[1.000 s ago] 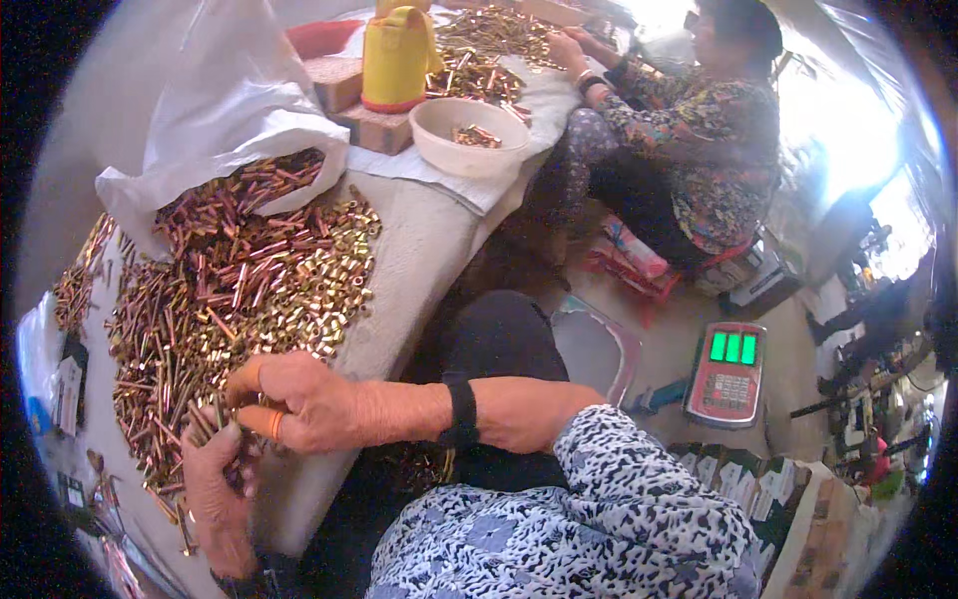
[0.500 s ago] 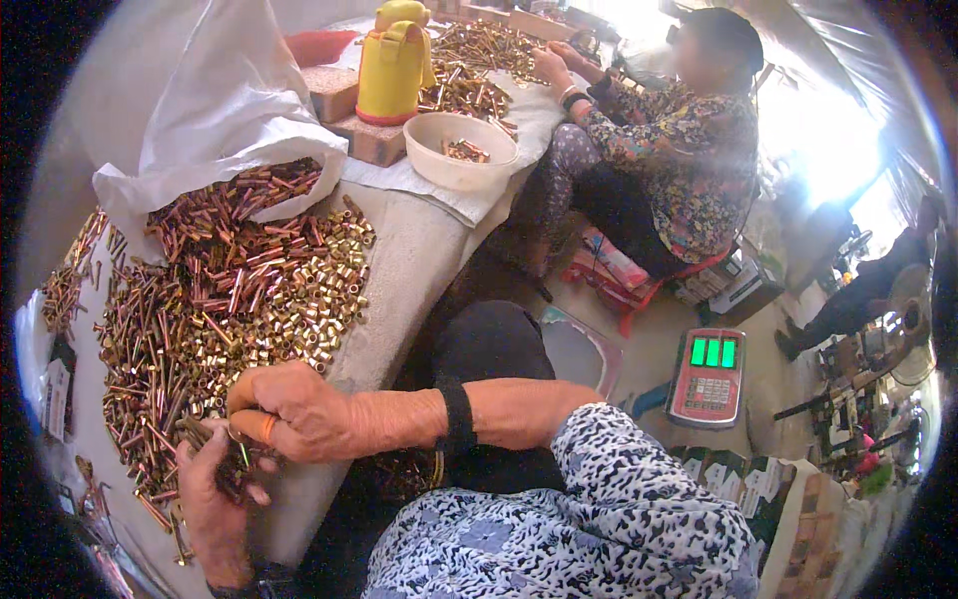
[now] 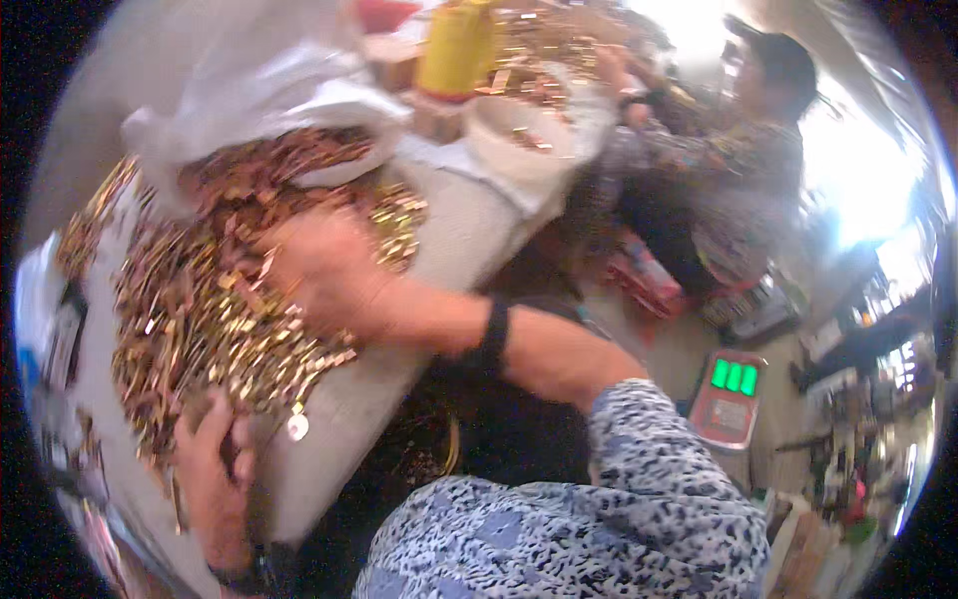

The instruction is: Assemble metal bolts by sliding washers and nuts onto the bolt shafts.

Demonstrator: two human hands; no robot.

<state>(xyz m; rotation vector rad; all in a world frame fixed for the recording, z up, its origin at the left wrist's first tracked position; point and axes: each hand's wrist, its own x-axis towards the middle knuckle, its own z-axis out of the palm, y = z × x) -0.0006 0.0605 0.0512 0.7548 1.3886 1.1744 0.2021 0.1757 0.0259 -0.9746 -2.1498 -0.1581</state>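
Observation:
A broad heap of long thin metal bolts (image 3: 165,329) spreads over the pale tabletop, with short gold sleeves (image 3: 289,344) mixed in along its near side. My right hand (image 3: 324,265) is over the upper middle of this heap, smeared by motion, so its fingers and anything in them cannot be made out. At the heap's near edge, my left hand (image 3: 215,479) has curled fingers with the thumb raised; what lies inside is hidden. One bright gold piece (image 3: 297,424) shows apart from the heap, just right of my left hand.
Behind the heap, a white sack (image 3: 259,100) gapes over more bolts. A pale bowl (image 3: 514,140) and a yellow jug (image 3: 457,50) stand farther back. Across from me sits another person (image 3: 738,150) beside another pile. A red scale (image 3: 730,404) is at the right.
My right hand has left my left hand and moved up and away over the heap. The left hand stays near the heap's edge. The whole view has shifted and blurred.

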